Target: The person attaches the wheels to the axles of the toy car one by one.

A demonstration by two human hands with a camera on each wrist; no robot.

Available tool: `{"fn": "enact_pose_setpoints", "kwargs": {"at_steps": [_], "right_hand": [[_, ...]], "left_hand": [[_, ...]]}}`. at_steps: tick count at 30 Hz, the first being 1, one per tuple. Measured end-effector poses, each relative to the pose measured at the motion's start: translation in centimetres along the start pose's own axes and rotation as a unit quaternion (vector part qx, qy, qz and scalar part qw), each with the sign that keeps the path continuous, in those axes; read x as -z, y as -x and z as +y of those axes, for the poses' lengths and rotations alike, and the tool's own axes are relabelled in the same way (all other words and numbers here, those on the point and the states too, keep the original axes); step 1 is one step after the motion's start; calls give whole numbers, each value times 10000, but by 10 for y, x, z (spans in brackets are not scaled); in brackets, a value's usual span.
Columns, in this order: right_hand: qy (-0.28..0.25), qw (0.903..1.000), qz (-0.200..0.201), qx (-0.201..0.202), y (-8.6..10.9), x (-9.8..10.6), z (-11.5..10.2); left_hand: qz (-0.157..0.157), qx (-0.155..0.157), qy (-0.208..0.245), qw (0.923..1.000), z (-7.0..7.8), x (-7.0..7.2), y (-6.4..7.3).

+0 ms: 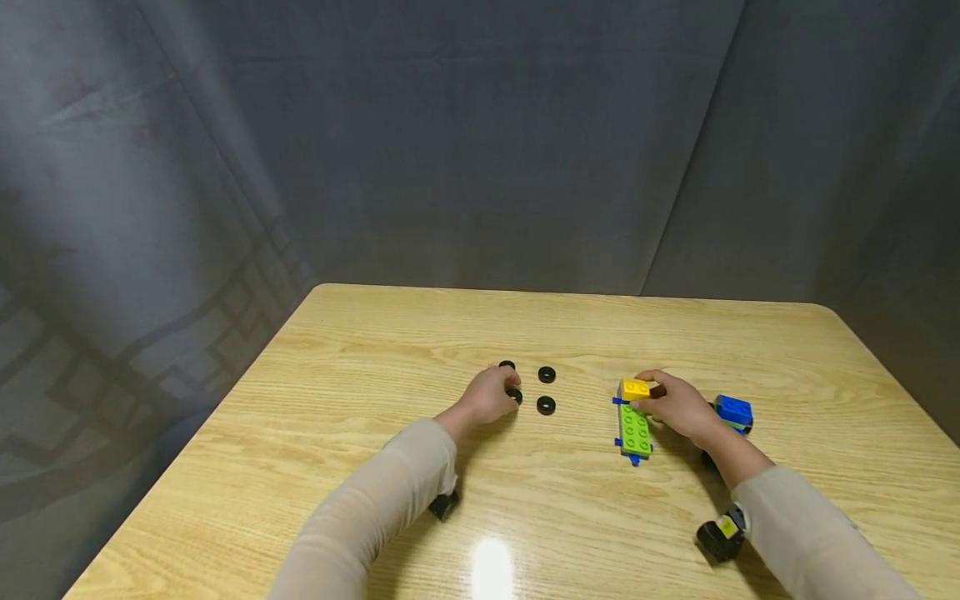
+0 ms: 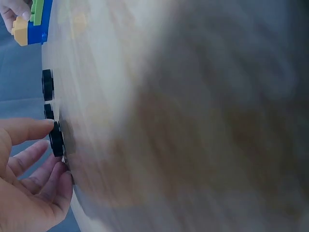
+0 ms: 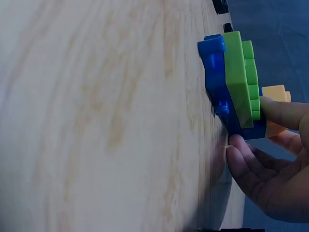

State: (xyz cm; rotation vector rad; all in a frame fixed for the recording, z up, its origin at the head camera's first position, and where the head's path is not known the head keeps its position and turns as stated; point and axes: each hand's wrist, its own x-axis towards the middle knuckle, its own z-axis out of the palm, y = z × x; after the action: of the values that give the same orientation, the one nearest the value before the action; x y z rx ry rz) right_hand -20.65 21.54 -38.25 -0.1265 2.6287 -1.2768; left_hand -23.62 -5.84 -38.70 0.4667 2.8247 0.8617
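Note:
My left hand (image 1: 491, 394) is at one of the small black wheels (image 1: 513, 397), thumb and fingers around its edges. The left wrist view shows that same wheel (image 2: 56, 139) standing out between the thumb and the curled fingers. To the right, my right hand (image 1: 678, 406) grips the far end of a toy car base (image 1: 634, 429), blue below with a green studded plate on top. A yellow brick (image 1: 634, 389) sits at that end. In the right wrist view the thumb lies against the base (image 3: 241, 82) near the yellow brick (image 3: 275, 93), with other fingers below.
More black wheels lie nearby: one (image 1: 547, 375) farther back, one (image 1: 546, 406) nearer, and one (image 1: 507, 365) partly behind my left hand. A second toy vehicle with a blue brick (image 1: 734, 410) stands right of my right hand, partly hidden. A grey curtain (image 1: 480, 150) hangs behind the wooden table (image 1: 390, 333).

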Motion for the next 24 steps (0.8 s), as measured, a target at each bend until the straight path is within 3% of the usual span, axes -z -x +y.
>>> {"fn": "enact_pose_setpoints", "kwargs": {"at_steps": [13, 24], "right_hand": [[-486, 9986, -199, 21, 4, -2, -3], [-1550, 9869, -396, 222, 12, -5, -2]], "left_hand": [[-176, -119, -605, 9979, 1, 1, 0], [-101, -28, -234, 9997, 1, 4, 5]]}}
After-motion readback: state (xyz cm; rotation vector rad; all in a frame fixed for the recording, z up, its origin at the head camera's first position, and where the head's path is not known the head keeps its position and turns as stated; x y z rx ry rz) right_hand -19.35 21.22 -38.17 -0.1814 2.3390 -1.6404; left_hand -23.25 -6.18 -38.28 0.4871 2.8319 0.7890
